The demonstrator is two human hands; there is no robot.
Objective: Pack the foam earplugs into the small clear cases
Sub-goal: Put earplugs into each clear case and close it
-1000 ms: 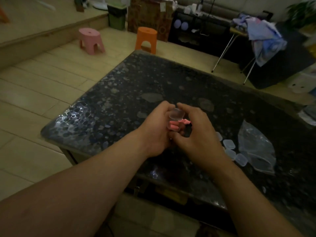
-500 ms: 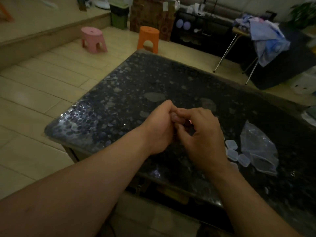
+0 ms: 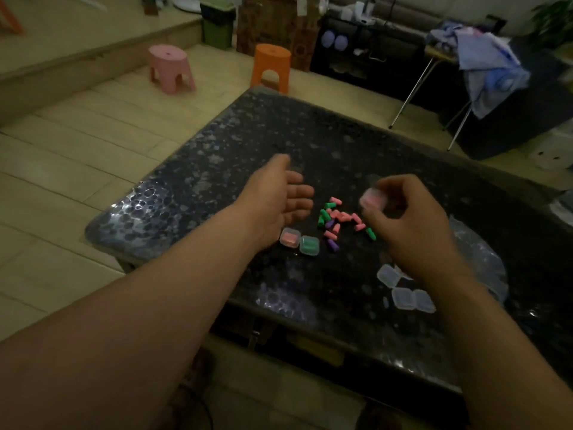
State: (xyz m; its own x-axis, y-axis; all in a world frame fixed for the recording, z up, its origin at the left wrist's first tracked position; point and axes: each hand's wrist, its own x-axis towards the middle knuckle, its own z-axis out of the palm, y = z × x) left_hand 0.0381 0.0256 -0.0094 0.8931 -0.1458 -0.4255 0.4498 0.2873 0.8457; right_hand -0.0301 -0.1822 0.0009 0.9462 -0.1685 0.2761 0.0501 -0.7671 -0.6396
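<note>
On the desk (image 3: 356, 144), the far half toward 12 o'clock lies bare. Loose earplugs (image 3: 336, 220) crowd the middle, with two filled cases (image 3: 299, 242) at their 7 o'clock. Empty cases (image 3: 403, 290) and a plastic bag (image 3: 483, 259) block the stretch toward 4 o'clock. The near-left corner toward 8 o'clock lies bare.

The table (image 3: 217, 169) has a glossy, dark speckled top that looks like polished stone, though the dim light makes that uncertain. The loose earplugs (image 3: 336, 220) look matt and soft like foam, while the empty cases (image 3: 403, 297) are clear, smooth plastic. Beside them lies a crinkled, shiny plastic bag (image 3: 483, 259); the floor (image 3: 77, 156) shows pale, matt wood-look boards.
</note>
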